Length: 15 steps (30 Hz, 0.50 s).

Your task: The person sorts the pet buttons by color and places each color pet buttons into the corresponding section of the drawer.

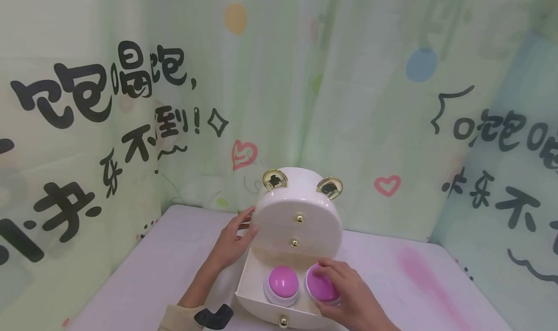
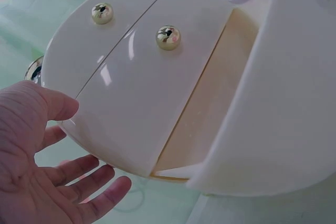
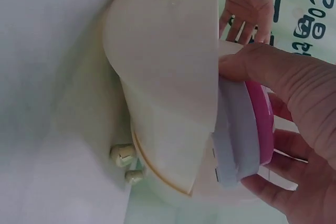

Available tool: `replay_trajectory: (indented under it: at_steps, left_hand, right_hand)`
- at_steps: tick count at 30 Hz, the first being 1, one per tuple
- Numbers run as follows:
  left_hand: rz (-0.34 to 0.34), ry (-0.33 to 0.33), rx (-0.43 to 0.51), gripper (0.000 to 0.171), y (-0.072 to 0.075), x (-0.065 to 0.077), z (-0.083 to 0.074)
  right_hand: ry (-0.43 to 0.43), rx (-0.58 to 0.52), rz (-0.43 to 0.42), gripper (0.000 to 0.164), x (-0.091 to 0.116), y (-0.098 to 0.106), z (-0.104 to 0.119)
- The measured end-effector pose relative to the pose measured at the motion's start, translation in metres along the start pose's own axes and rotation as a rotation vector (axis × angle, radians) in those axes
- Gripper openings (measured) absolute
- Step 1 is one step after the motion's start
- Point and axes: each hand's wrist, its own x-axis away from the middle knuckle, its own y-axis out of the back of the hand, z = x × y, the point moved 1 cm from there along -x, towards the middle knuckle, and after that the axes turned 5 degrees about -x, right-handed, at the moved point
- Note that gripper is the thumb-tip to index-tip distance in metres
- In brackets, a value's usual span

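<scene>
A white rounded storage box (image 1: 301, 181) with gold ears stands on the table, its bottom drawer (image 1: 257, 304) pulled out. My left hand (image 1: 233, 241) is at the box's left side; in the left wrist view its thumb lies at the front's edge and its fingers (image 2: 100, 182) are spread. My right hand (image 1: 350, 294) grips a round white piece with a pink domed top (image 1: 320, 285), at the drawer's right side. In the right wrist view, thumb and fingers hold this pink-topped piece (image 3: 236, 135) around its rim. A second pink-topped piece (image 1: 283, 282) sits in the drawer, left of it.
Two closed upper drawers with gold knobs (image 1: 299, 218) are above the open one. The white table (image 1: 383, 277) has a pink smear (image 1: 429, 285) on the right. Printed curtains (image 1: 348, 103) hang close behind and at both sides.
</scene>
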Motion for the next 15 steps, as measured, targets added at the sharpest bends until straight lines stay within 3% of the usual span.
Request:
replay_trajectory:
  at_steps: [7, 15]
  left_hand:
    - [0.01, -0.003, -0.007, 0.053, -0.0002, -0.0007, -0.0007]
    - [0.004, -0.012, -0.013, 0.053, 0.0009, -0.0011, -0.0004]
  right_hand:
    - [-0.095, -0.069, 0.11, 0.057, 0.0044, -0.0044, 0.0022]
    - [-0.015, -0.082, 0.007, 0.054, 0.0038, -0.0038, 0.004]
